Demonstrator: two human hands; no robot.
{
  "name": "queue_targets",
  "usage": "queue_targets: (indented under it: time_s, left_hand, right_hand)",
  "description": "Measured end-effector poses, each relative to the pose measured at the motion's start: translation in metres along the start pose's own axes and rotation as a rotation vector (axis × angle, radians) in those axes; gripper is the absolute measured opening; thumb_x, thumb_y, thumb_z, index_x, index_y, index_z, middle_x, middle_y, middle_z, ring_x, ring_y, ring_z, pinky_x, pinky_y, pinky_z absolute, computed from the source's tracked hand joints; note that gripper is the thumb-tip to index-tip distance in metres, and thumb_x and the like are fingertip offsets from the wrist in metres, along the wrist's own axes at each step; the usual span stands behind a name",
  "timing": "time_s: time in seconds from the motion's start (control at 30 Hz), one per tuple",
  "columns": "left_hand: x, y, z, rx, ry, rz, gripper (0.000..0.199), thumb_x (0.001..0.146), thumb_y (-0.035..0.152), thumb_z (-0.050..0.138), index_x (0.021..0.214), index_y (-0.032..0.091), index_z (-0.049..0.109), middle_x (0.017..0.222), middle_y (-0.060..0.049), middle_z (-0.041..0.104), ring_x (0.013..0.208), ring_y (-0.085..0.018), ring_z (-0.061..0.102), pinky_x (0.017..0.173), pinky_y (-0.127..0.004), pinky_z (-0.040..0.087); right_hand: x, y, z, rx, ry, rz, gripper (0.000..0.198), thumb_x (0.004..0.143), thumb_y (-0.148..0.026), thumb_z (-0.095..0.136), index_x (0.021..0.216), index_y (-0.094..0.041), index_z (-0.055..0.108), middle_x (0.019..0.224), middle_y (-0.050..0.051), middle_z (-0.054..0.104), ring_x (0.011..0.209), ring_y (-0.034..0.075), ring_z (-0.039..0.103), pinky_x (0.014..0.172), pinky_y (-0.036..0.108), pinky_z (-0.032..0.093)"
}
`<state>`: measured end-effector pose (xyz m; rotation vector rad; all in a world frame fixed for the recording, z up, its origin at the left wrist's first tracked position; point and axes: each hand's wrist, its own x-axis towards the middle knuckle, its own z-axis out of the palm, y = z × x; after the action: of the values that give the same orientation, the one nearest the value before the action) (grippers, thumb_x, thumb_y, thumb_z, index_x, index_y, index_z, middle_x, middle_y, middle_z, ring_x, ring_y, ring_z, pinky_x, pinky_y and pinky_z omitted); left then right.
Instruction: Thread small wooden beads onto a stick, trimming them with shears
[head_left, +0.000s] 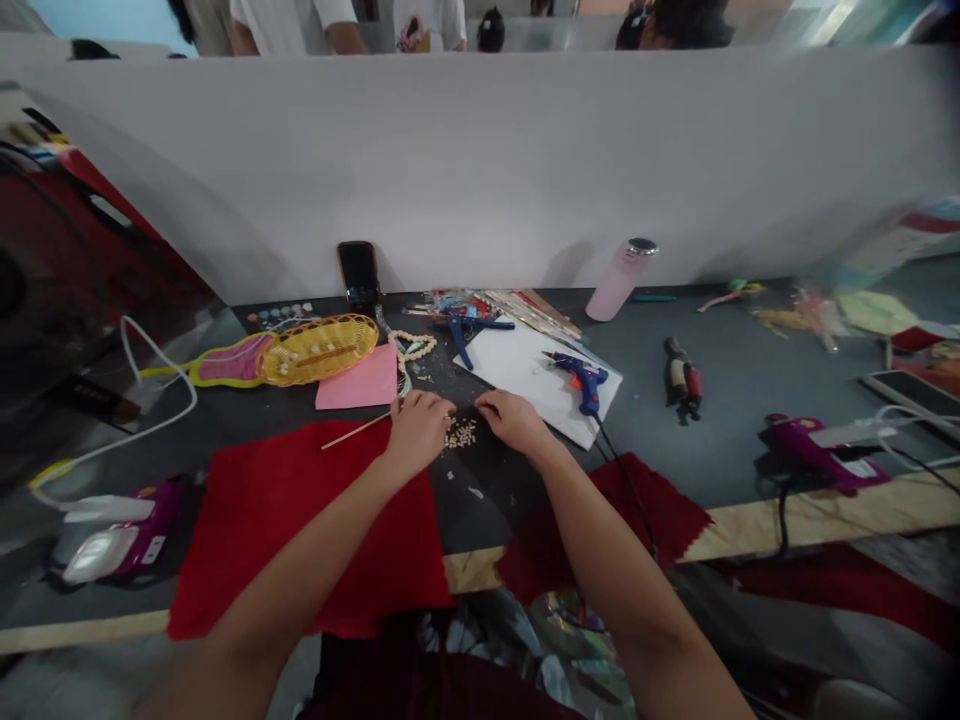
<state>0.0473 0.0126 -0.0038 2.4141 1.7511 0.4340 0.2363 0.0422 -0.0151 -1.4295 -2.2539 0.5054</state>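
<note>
My left hand (418, 428) is closed around a thin wooden stick (355, 431), which points out to the left over the edge of a red cloth (300, 530). My right hand (511, 418) has its fingertips pinched together; whatever may be in them is too small to make out. Between and just below the two hands lies a small pile of pale beads or short cut pieces (462, 432) on the dark table. The tips of both hands are close but apart. A pink paper square (357, 380) lies just beyond my left hand.
A blue glue gun (586, 380) rests on a white board (510, 362), its cord running toward me. Behind are a yellow woven basket (319, 350), a phone (360, 273), and a pink bottle (621, 280). Pliers (683, 378) lie right; purple devices (823, 452) stand near the front edge.
</note>
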Motion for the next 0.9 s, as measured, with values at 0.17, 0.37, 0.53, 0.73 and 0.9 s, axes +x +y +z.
queue_targets:
  time_s: [0.17,0.37,0.53,0.73,0.9]
  left_hand:
    - [0.026,0.027,0.0,0.086,-0.124,0.146,0.018,0.083,0.027,0.047,0.082,0.022,0.064,0.087,-0.006,0.063,0.097,-0.025,0.044,0.085,-0.046,0.025]
    - [0.035,0.037,-0.017,0.124,-0.174,0.164,0.013,0.08,0.021,0.048,0.08,0.019,0.062,0.087,-0.008,0.065,0.093,-0.026,0.049,0.081,-0.045,0.03]
    - [0.023,0.025,-0.041,-0.236,-0.051,-0.005,0.015,0.082,0.018,0.043,0.083,0.02,0.057,0.076,-0.004,0.063,0.076,-0.019,0.056,0.068,-0.032,0.038]
    - [-0.008,-0.016,-0.036,-0.892,0.012,-0.154,0.01,0.079,0.027,0.05,0.079,0.018,0.053,0.071,0.0,0.062,0.061,-0.012,0.055,0.061,-0.024,0.042]
    - [-0.021,-0.028,-0.016,-1.348,-0.079,-0.298,0.022,0.075,0.032,0.06,0.086,0.014,0.054,0.075,-0.004,0.065,0.059,-0.009,0.055,0.059,-0.022,0.044]
  right_hand:
    - [0.002,-0.001,-0.004,0.01,0.038,0.061,0.023,0.083,-0.014,0.044,0.097,-0.019,0.061,0.094,0.004,0.066,0.087,0.015,0.058,0.077,0.024,0.041]
    - [0.002,0.002,0.0,0.02,0.06,0.071,0.023,0.084,-0.016,0.044,0.097,-0.02,0.061,0.097,0.004,0.065,0.089,0.015,0.059,0.078,0.024,0.042]
    - [0.001,0.004,0.001,0.04,0.073,0.069,0.022,0.084,-0.018,0.044,0.098,-0.02,0.061,0.099,0.004,0.065,0.089,0.015,0.059,0.078,0.025,0.042]
    - [0.001,-0.005,0.0,0.133,0.145,0.047,0.023,0.084,-0.019,0.044,0.098,-0.019,0.062,0.097,0.005,0.066,0.087,0.016,0.059,0.079,0.027,0.043]
    - [-0.005,-0.034,0.002,0.374,0.174,-0.082,0.019,0.083,-0.023,0.047,0.093,-0.019,0.063,0.094,0.005,0.065,0.086,0.015,0.059,0.077,0.026,0.044]
